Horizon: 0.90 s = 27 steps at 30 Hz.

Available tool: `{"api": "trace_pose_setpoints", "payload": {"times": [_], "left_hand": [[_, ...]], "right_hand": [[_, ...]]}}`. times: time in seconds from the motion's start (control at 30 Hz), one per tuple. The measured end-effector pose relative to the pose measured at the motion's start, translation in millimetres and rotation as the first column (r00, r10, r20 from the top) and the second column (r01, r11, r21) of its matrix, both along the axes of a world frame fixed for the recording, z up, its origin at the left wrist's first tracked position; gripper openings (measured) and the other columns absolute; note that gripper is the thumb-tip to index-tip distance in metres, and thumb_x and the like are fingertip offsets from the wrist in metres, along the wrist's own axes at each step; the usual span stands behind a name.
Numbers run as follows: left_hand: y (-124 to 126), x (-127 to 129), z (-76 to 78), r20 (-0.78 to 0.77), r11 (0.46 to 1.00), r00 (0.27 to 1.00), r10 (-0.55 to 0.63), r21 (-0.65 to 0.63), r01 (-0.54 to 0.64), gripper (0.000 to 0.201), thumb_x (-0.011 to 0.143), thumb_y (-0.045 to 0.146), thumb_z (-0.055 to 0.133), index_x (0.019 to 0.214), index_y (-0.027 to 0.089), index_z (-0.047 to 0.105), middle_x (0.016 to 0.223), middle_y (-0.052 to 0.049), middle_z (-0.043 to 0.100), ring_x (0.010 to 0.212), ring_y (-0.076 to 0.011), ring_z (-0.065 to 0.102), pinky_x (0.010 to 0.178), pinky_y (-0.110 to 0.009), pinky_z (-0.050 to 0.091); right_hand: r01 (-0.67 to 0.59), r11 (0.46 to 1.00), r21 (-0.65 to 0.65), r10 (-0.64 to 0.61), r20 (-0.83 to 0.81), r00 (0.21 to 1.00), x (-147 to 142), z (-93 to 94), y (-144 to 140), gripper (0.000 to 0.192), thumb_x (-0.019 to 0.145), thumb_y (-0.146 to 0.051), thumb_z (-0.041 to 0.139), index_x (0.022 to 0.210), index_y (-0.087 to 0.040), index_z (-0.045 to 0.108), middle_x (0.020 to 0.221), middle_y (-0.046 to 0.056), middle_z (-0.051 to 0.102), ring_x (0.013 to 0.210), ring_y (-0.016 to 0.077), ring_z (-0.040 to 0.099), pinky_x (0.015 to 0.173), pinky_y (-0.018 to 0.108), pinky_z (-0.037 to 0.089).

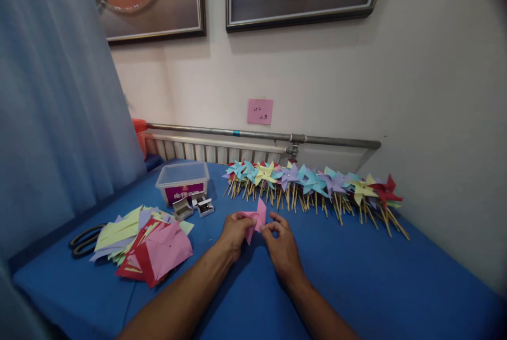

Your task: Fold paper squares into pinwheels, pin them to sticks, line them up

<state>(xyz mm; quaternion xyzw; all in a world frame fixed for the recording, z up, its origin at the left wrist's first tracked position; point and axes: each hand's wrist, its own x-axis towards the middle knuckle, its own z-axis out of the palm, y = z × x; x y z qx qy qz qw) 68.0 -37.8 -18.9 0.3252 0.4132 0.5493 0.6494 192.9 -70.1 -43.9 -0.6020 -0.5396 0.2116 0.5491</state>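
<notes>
Pink folded-paper pinwheel (259, 218) over the blue cloth-covered table (348, 276); left hand (233, 233) pinches it. Right hand (282, 246): thumb and forefinger together at its edge, grip I can't tell from here. Leftward, small white cardboard box (207, 213) holds small dark pieces (205, 207); behind, clear plastic tub (182, 175) with magenta label (184, 194), contents unclear.

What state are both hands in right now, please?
Left hand: closed, holding the folded pink paper.
Right hand: partly curled at the paper's right edge; whether it grips cannot be told.
</notes>
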Motion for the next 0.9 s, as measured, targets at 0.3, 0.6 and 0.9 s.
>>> {"api": "trace_pose_setpoints", "payload": {"times": [0.3, 0.6, 0.9], "left_hand": [[4, -1, -4.5, -0.006, 1.000, 1.000, -0.016, 0.011, 0.016, 0.025, 0.046, 0.012, 0.079, 0.068, 0.013, 0.067, 0.054, 0.002, 0.062, 0.050, -0.0098, 0.052, 0.056, -0.024, 0.038], [6, -4, -10.1, -0.076, 0.995, 0.994, -0.081, 0.059, 0.086, 0.021, 0.051, 0.017, 0.083, 0.064, 0.012, 0.068, 0.057, -0.001, 0.064, 0.052, -0.0110, 0.053, 0.056, -0.025, 0.038], [4, -6, -10.0, -0.180, 0.972, 0.963, -0.200, 0.086, 0.218, 0.030, 0.051, 0.028, 0.087, 0.062, 0.014, 0.063, 0.055, 0.001, 0.059, 0.050, -0.0099, 0.048, 0.053, -0.025, 0.034]], "right_hand": [[-0.018, 0.998, 0.057, 0.011, 0.108, 0.994, 2, 6.5, -3, 0.020, 0.079, -0.036, 0.063, 0.062, -0.024, 0.064, 0.135, 0.013, 0.063, 0.129, 0.0300, 0.055, 0.111, 0.044, 0.037], [-0.135, 0.989, 0.066, 0.129, 0.086, 0.988, 5, 11.2, -3, 0.020, 0.078, -0.038, 0.064, 0.064, -0.024, 0.065, 0.121, 0.012, 0.069, 0.125, 0.0316, 0.056, 0.104, 0.044, 0.042], [-0.291, 0.955, -0.050, 0.234, -0.473, 0.849, 12, 14.0, 2, 0.043, 0.066, -0.053, 0.080, 0.088, -0.018, 0.069, 0.079, 0.004, 0.073, 0.075, 0.0223, 0.065, 0.070, 0.033, 0.050]]}}
